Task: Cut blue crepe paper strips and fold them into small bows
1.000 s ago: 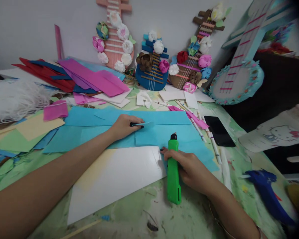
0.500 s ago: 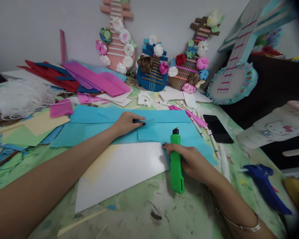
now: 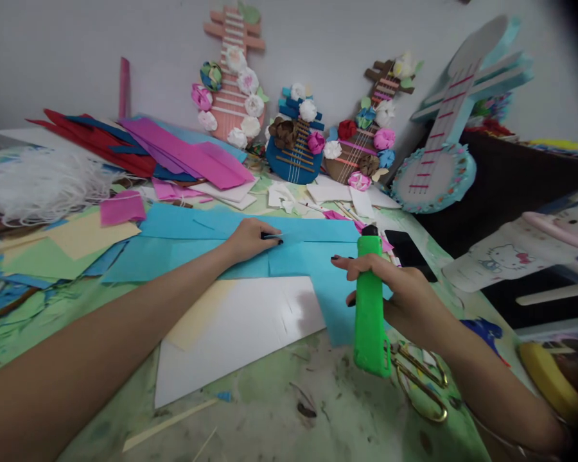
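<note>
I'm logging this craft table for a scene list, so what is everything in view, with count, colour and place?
Utility knife: 1, green, lifted in the right hand.
Blue paper: several overlapping sheets, light blue, mid-table under the left hand.
White card: 1, white, in front of the blue paper.
Paper pile: many sheets, red, magenta, blue, rear left.
White fluff: 1 heap, far left.
Guitar models: 4, pink, blue, brown, turquoise, against the wall.
Phone: 1, black, behind the knife.
Scissors: 1, gold handles, under the right wrist.
Left hand: flat on the blue paper.
Right hand: grip closed round the knife.
</note>
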`<action>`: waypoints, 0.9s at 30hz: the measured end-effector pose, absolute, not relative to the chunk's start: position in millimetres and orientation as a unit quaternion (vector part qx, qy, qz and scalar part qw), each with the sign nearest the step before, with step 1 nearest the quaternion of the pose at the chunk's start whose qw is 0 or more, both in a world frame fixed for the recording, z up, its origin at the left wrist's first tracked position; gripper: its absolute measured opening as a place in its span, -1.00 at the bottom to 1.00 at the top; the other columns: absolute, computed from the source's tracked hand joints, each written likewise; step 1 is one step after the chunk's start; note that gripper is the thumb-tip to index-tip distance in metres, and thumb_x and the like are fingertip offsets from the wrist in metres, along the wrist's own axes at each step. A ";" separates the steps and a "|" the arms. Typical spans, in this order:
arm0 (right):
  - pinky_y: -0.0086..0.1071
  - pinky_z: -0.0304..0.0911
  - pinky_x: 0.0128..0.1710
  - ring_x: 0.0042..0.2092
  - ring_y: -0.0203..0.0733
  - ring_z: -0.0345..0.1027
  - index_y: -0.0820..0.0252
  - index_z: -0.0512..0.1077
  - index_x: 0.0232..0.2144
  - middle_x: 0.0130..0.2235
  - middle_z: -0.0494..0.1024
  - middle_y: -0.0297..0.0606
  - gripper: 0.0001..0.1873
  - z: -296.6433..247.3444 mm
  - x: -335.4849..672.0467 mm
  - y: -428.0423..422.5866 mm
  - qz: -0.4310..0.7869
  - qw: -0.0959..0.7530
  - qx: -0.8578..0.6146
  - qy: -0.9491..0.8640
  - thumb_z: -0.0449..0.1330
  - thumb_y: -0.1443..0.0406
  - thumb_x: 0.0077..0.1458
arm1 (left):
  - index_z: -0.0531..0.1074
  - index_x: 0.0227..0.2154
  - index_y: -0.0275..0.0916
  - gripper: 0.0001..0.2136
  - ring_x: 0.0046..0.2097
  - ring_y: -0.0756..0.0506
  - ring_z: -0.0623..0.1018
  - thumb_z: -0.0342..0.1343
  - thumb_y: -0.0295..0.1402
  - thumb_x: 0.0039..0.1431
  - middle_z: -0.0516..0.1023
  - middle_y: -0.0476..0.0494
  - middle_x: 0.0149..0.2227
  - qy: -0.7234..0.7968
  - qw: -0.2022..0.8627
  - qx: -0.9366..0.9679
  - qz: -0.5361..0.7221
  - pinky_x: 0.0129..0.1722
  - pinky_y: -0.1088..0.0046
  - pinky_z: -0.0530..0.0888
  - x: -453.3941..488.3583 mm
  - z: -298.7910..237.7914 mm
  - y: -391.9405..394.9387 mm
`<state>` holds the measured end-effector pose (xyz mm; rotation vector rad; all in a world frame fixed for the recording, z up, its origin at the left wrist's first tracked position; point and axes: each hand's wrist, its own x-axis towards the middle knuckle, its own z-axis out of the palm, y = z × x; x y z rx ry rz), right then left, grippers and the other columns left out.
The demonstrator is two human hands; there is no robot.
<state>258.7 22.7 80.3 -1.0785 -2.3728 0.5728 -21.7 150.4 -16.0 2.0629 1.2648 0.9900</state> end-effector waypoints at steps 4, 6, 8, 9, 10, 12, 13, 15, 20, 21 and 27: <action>-0.29 0.42 -0.09 0.09 -0.02 0.39 0.00 0.34 -0.20 0.03 0.53 -0.33 -0.71 69.5 249.0 41.6 0.216 0.197 -0.361 -0.886 0.16 0.46 0.05 | 0.62 -0.32 -0.20 -0.78 -0.12 -0.21 0.60 0.21 -0.27 -0.04 0.65 -0.03 -0.22 0.468 0.259 0.763 0.365 -0.04 0.29 0.49 -21.1 -15.8 150.6; -0.29 0.40 -0.07 0.09 -0.04 0.40 0.01 0.35 -0.18 0.01 0.55 -0.31 -0.69 57.0 244.0 49.6 0.236 0.188 -0.345 -0.889 0.13 0.48 0.05 | 0.62 -0.32 -0.19 -0.78 -0.12 -0.21 0.61 0.20 -0.28 -0.04 0.65 -0.03 -0.22 0.467 0.256 0.764 0.364 -0.04 0.27 0.49 -20.7 -15.8 150.6; -0.30 0.42 -0.12 0.09 -0.05 0.39 0.03 0.36 -0.21 -0.03 0.57 -0.29 -0.72 41.8 241.8 55.2 0.246 0.210 -0.343 -0.882 0.10 0.47 0.06 | 0.62 -0.32 -0.18 -0.79 -0.12 -0.21 0.61 0.20 -0.28 -0.04 0.65 -0.02 -0.22 0.467 0.253 0.765 0.365 -0.04 0.27 0.49 -20.5 -16.0 150.6; -0.29 0.43 -0.13 0.07 -0.06 0.41 0.04 0.36 -0.22 -0.04 0.58 -0.28 -0.74 33.9 241.9 57.0 0.244 0.229 -0.347 -0.876 0.09 0.46 0.07 | 0.62 -0.32 -0.17 -0.79 -0.11 -0.20 0.61 0.20 -0.27 -0.04 0.65 -0.01 -0.21 0.467 0.251 0.765 0.366 -0.04 0.27 0.49 -20.5 -16.1 150.6; -0.28 0.44 -0.16 0.01 -0.07 0.46 0.04 0.35 -0.24 -0.06 0.59 -0.27 -0.75 26.2 242.9 58.1 0.239 0.256 -0.360 -0.865 0.10 0.46 0.06 | 0.62 -0.32 -0.16 -0.79 -0.11 -0.20 0.61 0.20 -0.27 -0.03 0.65 0.00 -0.21 0.466 0.251 0.765 0.367 -0.04 0.27 0.50 -20.6 -16.3 150.7; -0.28 0.46 -0.20 -0.13 -0.11 0.54 0.04 0.34 -0.26 -0.14 0.62 -0.29 -0.76 12.5 246.6 58.5 0.232 0.311 -0.394 -0.833 0.11 0.46 0.03 | 0.62 -0.32 -0.15 -0.80 -0.11 -0.19 0.61 0.20 -0.27 -0.02 0.65 0.01 -0.21 0.466 0.251 0.765 0.367 -0.03 0.27 0.50 -21.0 -16.7 151.0; -0.29 0.47 -0.22 -0.16 -0.12 0.55 0.05 0.33 -0.28 -0.18 0.63 -0.30 -0.76 7.2 248.6 57.9 0.232 0.329 -0.398 -0.824 0.12 0.47 0.02 | 0.62 -0.32 -0.15 -0.80 -0.10 -0.19 0.60 0.20 -0.27 -0.02 0.65 0.01 -0.21 0.466 0.252 0.765 0.366 -0.02 0.26 0.49 -21.3 -16.7 151.1; -0.32 0.47 -0.26 -0.18 -0.13 0.55 0.05 0.33 -0.28 -0.21 0.62 -0.31 -0.76 0.6 252.0 55.9 0.225 0.320 -0.390 -0.834 0.12 0.47 0.01 | 0.62 -0.30 -0.16 -0.79 -0.09 -0.20 0.60 0.21 -0.28 -0.02 0.65 0.00 -0.20 0.469 0.256 0.763 0.365 0.00 0.26 0.49 -21.9 -16.3 150.9; -0.36 0.42 -0.29 -0.18 -0.11 0.55 0.09 0.35 -0.22 -0.28 0.63 -0.28 -0.74 1.7 254.3 51.0 0.134 0.267 -0.329 -0.896 0.10 0.48 0.04 | 0.62 -0.28 -0.19 -0.77 -0.09 -0.23 0.60 0.23 -0.30 -0.04 0.65 -0.03 -0.19 0.487 0.261 0.753 0.358 0.01 0.24 0.48 -22.0 -12.7 148.3; -0.37 0.41 -0.30 -0.19 -0.12 0.55 0.10 0.35 -0.21 -0.30 0.63 -0.28 -0.74 2.6 254.4 50.7 0.116 0.265 -0.319 -0.902 0.09 0.49 0.05 | 0.62 -0.28 -0.19 -0.77 -0.09 -0.23 0.60 0.22 -0.30 -0.04 0.64 -0.03 -0.19 0.490 0.262 0.751 0.357 0.01 0.24 0.48 -21.8 -11.8 147.6; -0.39 0.39 -0.29 -0.23 -0.16 0.54 0.15 0.34 -0.23 -0.33 0.61 -0.27 -0.76 3.0 256.5 51.2 0.072 0.257 -0.291 -0.919 0.04 0.52 0.07 | 0.62 -0.25 -0.21 -0.75 -0.06 -0.23 0.58 0.23 -0.28 -0.02 0.63 -0.06 -0.15 0.496 0.274 0.745 0.352 0.02 0.26 0.47 -20.3 -7.0 144.0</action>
